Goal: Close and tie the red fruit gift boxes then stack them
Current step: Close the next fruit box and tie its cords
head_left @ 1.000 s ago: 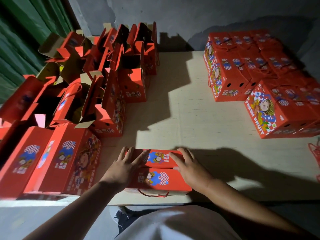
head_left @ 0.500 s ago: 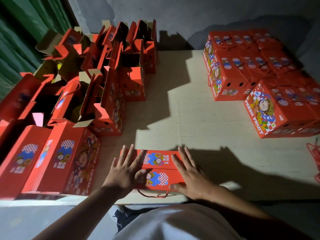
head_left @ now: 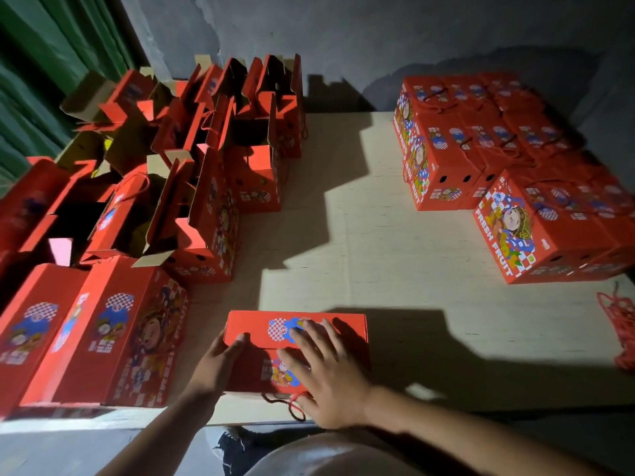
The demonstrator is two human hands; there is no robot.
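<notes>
Red gift box point(head_left: 319, 329) sits on the table point(head_left: 395, 255) at its near edge, right in front of the person, top flaps folded down and lying flat. Right hand point(head_left: 326, 379) lies flat on the box lid, fingers straight and spread, palm over the near right part, fingertips reaching the blue checkered print. Left hand point(head_left: 220, 364) is at the box's left end, fingers curled around the near left corner, thumb on the lid: it grips the box. Versus half a second ago: both hands were then spread flat on top, one per side; now the left has dropped off the lid to the left end and the right has slid toward the middle of the lid. Box itself looks a bit further from the near edge and squarer to it. Red cord point(head_left: 292, 405) hangs loose from the box's near side, past the table edge, just beside the right palm, not tied. Left of the box: two closed boxes point(head_left: 99, 331) lying side by side, and behind them a cluster of open boxes point(head_left: 206, 159) with flaps up. Far right of the box: closed boxes packed in a block point(head_left: 498, 159). A bundle of red cords point(head_left: 622, 328) lies at the table's right edge.
</notes>
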